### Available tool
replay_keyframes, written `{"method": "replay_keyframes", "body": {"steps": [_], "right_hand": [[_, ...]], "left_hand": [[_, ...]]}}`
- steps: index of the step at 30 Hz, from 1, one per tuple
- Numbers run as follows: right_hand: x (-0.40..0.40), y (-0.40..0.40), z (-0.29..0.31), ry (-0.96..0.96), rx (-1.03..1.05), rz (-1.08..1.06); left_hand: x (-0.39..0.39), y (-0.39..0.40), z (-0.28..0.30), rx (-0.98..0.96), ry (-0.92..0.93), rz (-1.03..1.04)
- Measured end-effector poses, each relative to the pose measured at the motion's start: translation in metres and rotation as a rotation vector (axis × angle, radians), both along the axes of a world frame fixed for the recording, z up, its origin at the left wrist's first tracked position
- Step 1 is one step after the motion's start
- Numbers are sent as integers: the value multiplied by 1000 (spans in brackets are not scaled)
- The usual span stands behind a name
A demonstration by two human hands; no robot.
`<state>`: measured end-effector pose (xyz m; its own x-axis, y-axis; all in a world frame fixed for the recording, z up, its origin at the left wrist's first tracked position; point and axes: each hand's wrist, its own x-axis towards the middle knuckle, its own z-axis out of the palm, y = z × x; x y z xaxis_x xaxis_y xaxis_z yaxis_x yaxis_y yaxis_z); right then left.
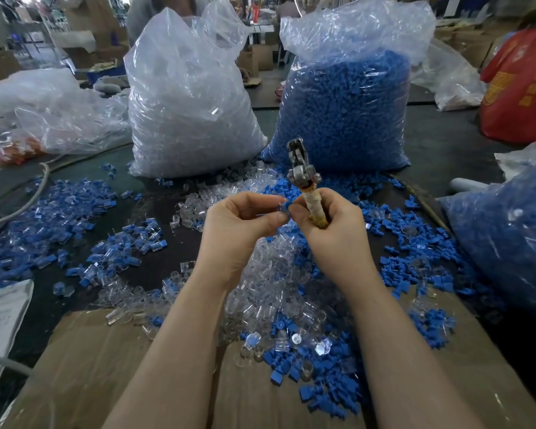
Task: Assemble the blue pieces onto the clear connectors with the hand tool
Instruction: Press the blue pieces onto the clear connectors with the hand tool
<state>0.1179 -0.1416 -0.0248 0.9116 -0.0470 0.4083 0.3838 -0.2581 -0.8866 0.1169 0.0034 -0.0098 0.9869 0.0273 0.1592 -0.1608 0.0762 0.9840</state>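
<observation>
A small blue piece (283, 208) sits pinched between thumb and forefinger of the left hand (240, 226) and the fingertips of the right hand (328, 230), both grips meeting on it above the counter (155, 209). The right grip is also clenched round the wrapped handle of the hand tool (304, 181), whose metal head stands upright just beyond the fingers. Whether a clear part is on the piece can't be told.

Directly under both grips: a heap of clear connectors (260, 286) mixed w/ loose blue pieces (322, 382), spilling onto a cardboard sheet (112, 366) nearest the person. Left of the grips, a spread of blue-and-clear parts (84, 243) on the dark counter. Beyond the tool, two tall plastic sacks side by side: left one of clear parts (186, 103), right one of blue parts (347, 113). Another sack of blue parts (502, 243) lies far right of the grips; a red bag (520, 88) behind it.
</observation>
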Motion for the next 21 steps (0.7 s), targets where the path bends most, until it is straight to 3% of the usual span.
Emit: {"method": "replay_keyframes", "body": {"steps": [21], "right_hand": [[3, 0, -5, 30, -33, -16]], "left_hand": [[-1, -1, 2, 54, -2, 58]]}}
